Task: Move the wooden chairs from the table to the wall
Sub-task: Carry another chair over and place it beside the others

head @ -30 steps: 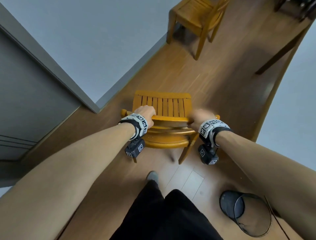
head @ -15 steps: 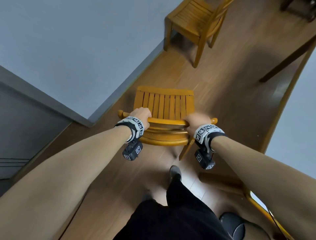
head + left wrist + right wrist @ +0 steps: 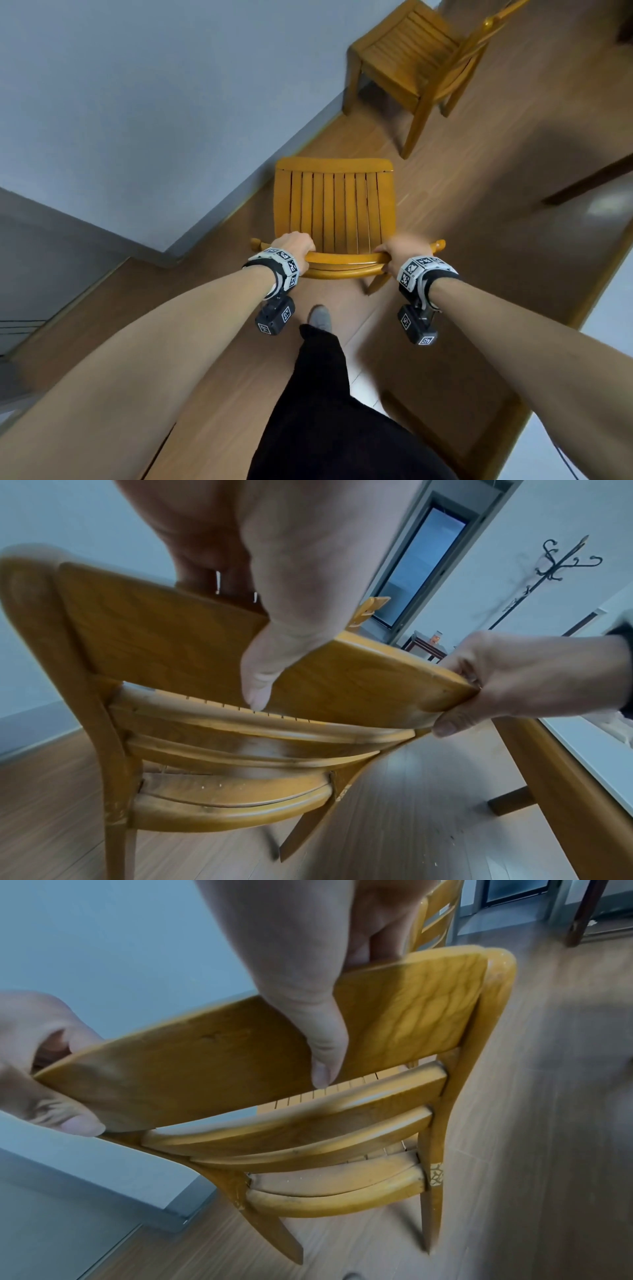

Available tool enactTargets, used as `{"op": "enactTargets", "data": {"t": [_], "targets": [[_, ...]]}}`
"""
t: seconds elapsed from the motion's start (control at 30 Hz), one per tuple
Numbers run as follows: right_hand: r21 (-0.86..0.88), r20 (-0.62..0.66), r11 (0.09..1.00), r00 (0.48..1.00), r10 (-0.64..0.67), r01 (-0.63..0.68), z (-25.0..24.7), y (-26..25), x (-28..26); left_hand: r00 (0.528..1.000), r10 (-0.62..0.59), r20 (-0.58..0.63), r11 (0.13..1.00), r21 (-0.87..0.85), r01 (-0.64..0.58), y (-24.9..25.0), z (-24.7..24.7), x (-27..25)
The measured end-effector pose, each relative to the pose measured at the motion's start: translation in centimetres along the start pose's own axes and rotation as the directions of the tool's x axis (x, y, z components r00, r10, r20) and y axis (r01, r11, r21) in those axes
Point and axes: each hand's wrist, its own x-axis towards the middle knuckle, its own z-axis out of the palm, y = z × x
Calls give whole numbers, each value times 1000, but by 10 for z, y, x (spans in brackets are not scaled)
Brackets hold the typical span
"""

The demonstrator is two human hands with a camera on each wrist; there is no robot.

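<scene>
A yellow-brown wooden chair (image 3: 334, 202) with a slatted seat is straight in front of me, its back toward me. My left hand (image 3: 296, 245) grips the left end of the top back rail (image 3: 171, 647), thumb on the near face. My right hand (image 3: 400, 250) grips the rail's right end (image 3: 411, 1010) the same way. The chair's front-left corner is close to the grey wall (image 3: 137, 102). I cannot tell whether its legs touch the floor. A second, matching chair (image 3: 411, 58) stands farther ahead against that wall.
The wooden-edged table (image 3: 565, 777) runs along my right side, with a dark leg (image 3: 589, 181) ahead. A wall corner and a recessed grey panel (image 3: 34, 257) are on my left. My foot (image 3: 320, 317) is just behind the chair. A coat stand (image 3: 555, 569) is at the far wall.
I have walked forward with the chair in both hands, along the wall toward the second chair. The black bin on the floor at my right has dropped out of view.
</scene>
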Motion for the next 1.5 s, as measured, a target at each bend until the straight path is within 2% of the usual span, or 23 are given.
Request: {"op": "enactTargets", "data": {"t": [0.23,0.6,0.77,0.9,1.0,1.2,1.5], "targets": [[-19,4,999,999,-34,34,-72,38,82,1000,-24,9,999,-27,24,15,-61,85],[-85,18,989,992,-123,124,-173,94,198,988,-142,-55,984,-115,135,36,-149,174],[-150,12,965,977,-215,214,-213,128,244,972,-215,-92,969,-142,201,59,-176,216],[-195,-23,937,953,-301,291,-252,164,284,944,-302,-136,937,-226,267,90,-200,251],[-242,-22,913,938,-345,330,-275,188,310,929,-350,-125,912,-272,307,114,-214,275],[-311,-24,879,921,-388,362,-311,224,351,914,-392,-107,878,-339,337,152,-240,311],[-340,-8,875,930,-368,344,-354,258,407,900,-407,-156,871,-365,331,190,-266,366]]}}
